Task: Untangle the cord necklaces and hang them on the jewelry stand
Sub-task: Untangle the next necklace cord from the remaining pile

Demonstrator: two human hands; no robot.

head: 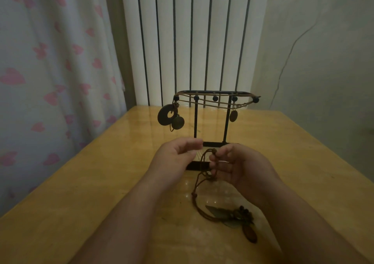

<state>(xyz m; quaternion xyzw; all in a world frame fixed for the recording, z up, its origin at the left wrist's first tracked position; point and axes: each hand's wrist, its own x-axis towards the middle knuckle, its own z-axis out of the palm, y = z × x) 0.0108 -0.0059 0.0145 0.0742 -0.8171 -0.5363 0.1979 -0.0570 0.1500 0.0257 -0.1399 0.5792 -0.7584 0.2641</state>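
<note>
head view. jewelry stand (211,120): black metal, upright on wooden table (81,183), hung necklaces (212,100) draped along its top bar, ring pendant (164,115) at its left end. right hand (239,167): pinched the tangled cords (199,183) just before the stand's base, and they trailed down to pendants (232,215) lying on the table. left hand (176,154): beside it, fingers loosely extended, held nothing.
</note>
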